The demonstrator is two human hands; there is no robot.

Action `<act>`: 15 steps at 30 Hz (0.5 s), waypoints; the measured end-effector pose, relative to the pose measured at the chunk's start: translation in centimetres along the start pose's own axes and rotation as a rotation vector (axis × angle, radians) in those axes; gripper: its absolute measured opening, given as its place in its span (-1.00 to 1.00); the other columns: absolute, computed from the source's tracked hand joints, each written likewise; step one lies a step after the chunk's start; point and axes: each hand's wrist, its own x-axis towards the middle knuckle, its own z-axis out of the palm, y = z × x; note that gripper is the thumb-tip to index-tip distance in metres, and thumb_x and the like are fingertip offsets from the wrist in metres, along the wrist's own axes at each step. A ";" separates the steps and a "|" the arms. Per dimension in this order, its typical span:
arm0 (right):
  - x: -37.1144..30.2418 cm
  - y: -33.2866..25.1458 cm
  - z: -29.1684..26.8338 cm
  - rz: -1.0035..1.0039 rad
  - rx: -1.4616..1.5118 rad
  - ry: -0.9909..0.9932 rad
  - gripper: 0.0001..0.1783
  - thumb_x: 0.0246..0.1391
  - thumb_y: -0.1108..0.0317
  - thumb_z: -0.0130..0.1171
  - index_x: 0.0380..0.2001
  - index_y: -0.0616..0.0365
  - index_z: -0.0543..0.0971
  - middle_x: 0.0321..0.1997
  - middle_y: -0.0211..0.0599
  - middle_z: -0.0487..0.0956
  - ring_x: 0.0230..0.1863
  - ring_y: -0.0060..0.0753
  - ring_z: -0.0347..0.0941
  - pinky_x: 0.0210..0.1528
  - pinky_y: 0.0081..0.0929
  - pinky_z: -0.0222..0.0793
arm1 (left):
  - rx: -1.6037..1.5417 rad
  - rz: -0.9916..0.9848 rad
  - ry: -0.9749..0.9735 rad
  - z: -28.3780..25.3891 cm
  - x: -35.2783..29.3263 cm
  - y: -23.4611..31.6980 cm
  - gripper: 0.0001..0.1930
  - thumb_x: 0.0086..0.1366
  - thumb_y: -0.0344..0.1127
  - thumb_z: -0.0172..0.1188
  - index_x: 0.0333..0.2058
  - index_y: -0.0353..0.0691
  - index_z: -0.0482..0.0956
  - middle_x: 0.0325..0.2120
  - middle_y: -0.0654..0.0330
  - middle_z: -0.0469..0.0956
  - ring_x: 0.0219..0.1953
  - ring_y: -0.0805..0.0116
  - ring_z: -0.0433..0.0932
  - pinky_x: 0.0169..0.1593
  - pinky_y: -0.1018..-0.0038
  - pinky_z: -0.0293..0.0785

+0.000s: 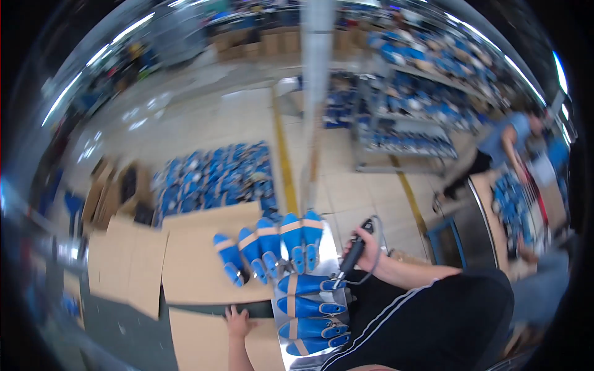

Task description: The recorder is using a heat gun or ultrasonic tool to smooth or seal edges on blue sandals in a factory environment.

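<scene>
My right hand (366, 252) is wrapped round a black corded electric screwdriver (353, 255). Its thin metal shaft points down at the heel end of a blue shoe last (300, 284). Tan bands cross the lasts. Below it, several more banded lasts, such as this blue last (303, 307), lie side by side on a shiny metal surface (325, 247). Farther off, another group fans out, including a blue last (229, 256) on cardboard. My left hand (238, 321) rests with fingers spread at the edge of a cardboard sheet (198, 337), holding nothing.
More cardboard sheets (127, 263) cover the bench to the left. Beyond stand open cartons (114, 188) and a mass of blue lasts (216, 176) on the floor. A pillar (317, 80) rises ahead. Loaded shelves (408, 114) and a person in blue (504, 142) are at right.
</scene>
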 end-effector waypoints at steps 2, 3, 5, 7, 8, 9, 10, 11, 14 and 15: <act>-0.2 -0.2 0.8 0.059 0.058 -0.054 -0.63 0.25 -0.03 0.34 -0.22 -0.03 0.47 -0.46 -0.20 0.53 -0.32 -0.10 0.53 -0.12 -0.03 0.54 | -0.039 0.090 -0.153 -0.2 0.7 -1.5 -0.40 -0.17 0.30 0.58 -0.38 -0.05 0.61 0.07 0.03 0.56 0.20 -0.19 0.43 0.22 -0.16 0.38; -0.7 -0.4 1.4 0.052 0.057 -0.056 -0.63 0.25 -0.03 0.35 -0.22 -0.03 0.47 -0.45 -0.20 0.53 -0.32 -0.10 0.53 -0.12 -0.05 0.54 | -0.068 0.053 -0.240 0.4 0.3 -2.4 -0.41 -0.15 0.29 0.57 -0.38 -0.05 0.60 -0.03 0.11 0.60 0.13 -0.09 0.47 0.17 -0.12 0.40; -1.3 -1.2 1.4 0.031 0.060 -0.069 -0.62 0.24 -0.02 0.36 -0.22 -0.02 0.47 -0.45 -0.19 0.55 -0.32 -0.12 0.53 -0.11 -0.09 0.54 | -0.081 0.043 -0.326 0.3 1.6 -2.2 -0.42 -0.14 0.28 0.57 -0.38 -0.04 0.59 -0.13 0.18 0.63 0.05 0.00 0.51 0.11 -0.07 0.42; -1.4 -1.8 1.2 0.030 0.083 -0.068 -0.62 0.24 -0.02 0.38 -0.24 -0.01 0.47 -0.44 -0.20 0.55 -0.31 -0.15 0.53 -0.10 -0.13 0.54 | -0.168 -0.050 -0.473 -0.6 1.6 -2.5 -0.51 0.02 0.14 0.52 -0.23 -0.06 0.63 0.07 0.12 0.61 0.26 -0.02 0.44 0.32 -0.03 0.33; -1.7 -2.3 0.7 0.005 0.099 -0.060 -0.62 0.24 -0.02 0.38 -0.24 -0.01 0.47 -0.44 -0.20 0.55 -0.31 -0.15 0.53 -0.10 -0.13 0.54 | -0.156 -0.021 -0.472 -1.9 2.1 -2.2 -0.51 0.02 0.14 0.52 -0.23 -0.06 0.63 0.07 0.12 0.61 0.26 -0.02 0.44 0.32 -0.03 0.33; -1.8 -2.6 0.4 -0.009 0.098 -0.054 -0.62 0.24 -0.02 0.38 -0.24 0.00 0.47 -0.44 -0.20 0.55 -0.31 -0.15 0.53 -0.10 -0.13 0.53 | -0.192 0.037 -0.469 -3.4 2.1 -1.9 -0.55 0.11 -0.02 0.48 -0.10 -0.13 0.66 0.00 0.00 0.65 0.16 -0.08 0.53 0.27 0.00 0.40; -1.8 -2.9 0.0 -0.022 0.095 -0.049 -0.62 0.24 -0.02 0.38 -0.25 0.00 0.47 -0.44 -0.20 0.55 -0.31 -0.15 0.53 -0.10 -0.14 0.53 | -0.229 0.094 -0.465 -4.1 2.8 -1.5 -0.57 0.20 -0.19 0.45 0.02 -0.19 0.69 -0.07 -0.13 0.70 0.05 -0.14 0.62 0.21 0.03 0.46; -1.5 -2.9 0.1 -0.009 0.079 -0.036 -0.64 0.28 -0.04 0.31 -0.24 -0.02 0.48 -0.44 -0.22 0.54 -0.30 -0.16 0.51 -0.05 -0.06 0.50 | -0.147 0.099 -0.335 -4.3 2.1 -2.9 -0.60 0.22 -0.17 0.42 0.01 -0.20 0.70 -0.09 -0.13 0.70 0.01 -0.17 0.63 0.17 0.04 0.49; -1.6 -3.4 -0.8 -0.019 0.105 -0.046 -0.63 0.27 -0.04 0.32 -0.24 -0.02 0.49 -0.43 -0.22 0.54 -0.30 -0.16 0.52 -0.05 -0.05 0.50 | -0.038 -0.086 -0.139 -9.2 3.3 -8.0 -0.61 0.27 -0.13 0.38 0.00 -0.21 0.70 -0.09 -0.13 0.70 -0.02 -0.22 0.64 0.12 0.05 0.53; -2.2 -3.8 -0.5 -0.045 0.097 -0.048 -0.61 0.24 -0.02 0.37 -0.25 0.00 0.47 -0.44 -0.24 0.54 -0.32 -0.18 0.53 -0.14 -0.17 0.55 | -0.183 -0.090 -0.093 -15.7 3.0 -7.0 -0.57 0.27 -0.12 0.38 0.02 -0.28 0.68 -0.08 -0.17 0.69 0.02 -0.23 0.63 0.14 0.05 0.51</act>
